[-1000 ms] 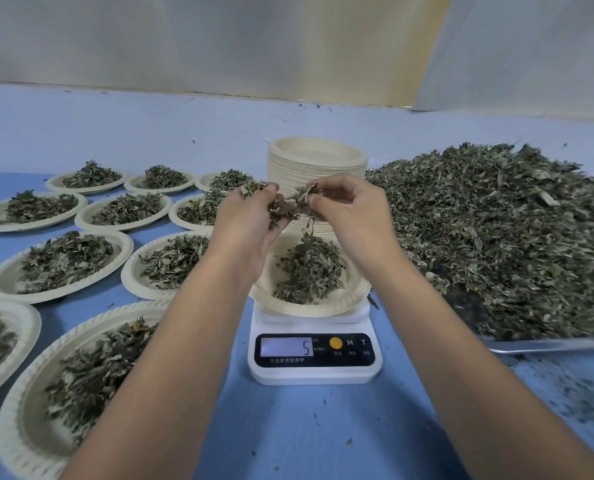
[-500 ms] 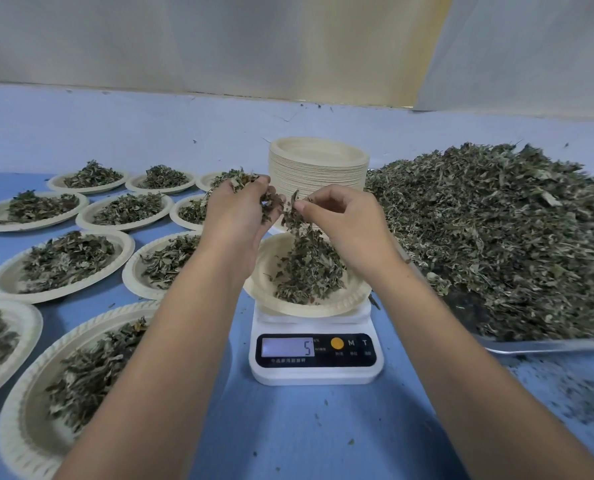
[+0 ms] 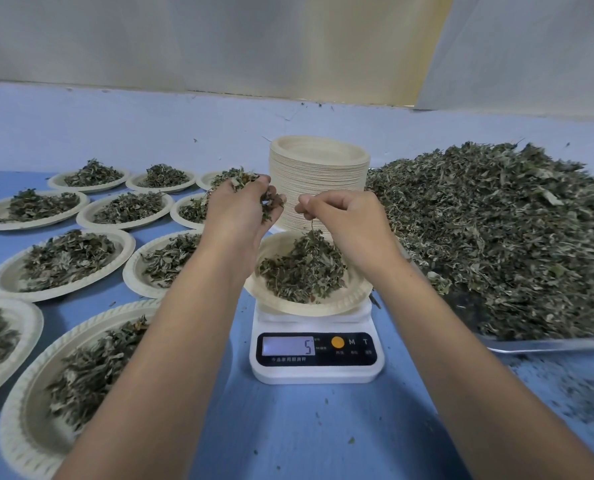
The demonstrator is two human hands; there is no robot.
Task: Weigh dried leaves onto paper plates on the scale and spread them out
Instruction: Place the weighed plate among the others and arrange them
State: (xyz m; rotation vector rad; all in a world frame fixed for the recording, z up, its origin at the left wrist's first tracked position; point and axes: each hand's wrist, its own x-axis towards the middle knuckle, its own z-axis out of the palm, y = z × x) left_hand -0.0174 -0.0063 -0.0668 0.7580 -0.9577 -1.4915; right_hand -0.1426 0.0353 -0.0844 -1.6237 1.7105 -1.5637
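Observation:
A paper plate with a mound of dried leaves sits on a white digital scale whose display reads 5. My left hand hovers above the plate's left rim and grips a handful of dried leaves. To its right, my right hand is over the plate with curled fingers, pinching a thin stem that hangs down onto the mound. A big heap of loose dried leaves lies on a metal tray at the right.
A tall stack of unused paper plates stands right behind the scale. Several filled plates cover the blue table on the left, one near my left forearm. Leaf crumbs dot the table at lower right.
My hands have drawn apart. The left rose slightly with its handful. The right let most of its leaves fall on the plate and now pinches only a stem. The scale still reads 5.

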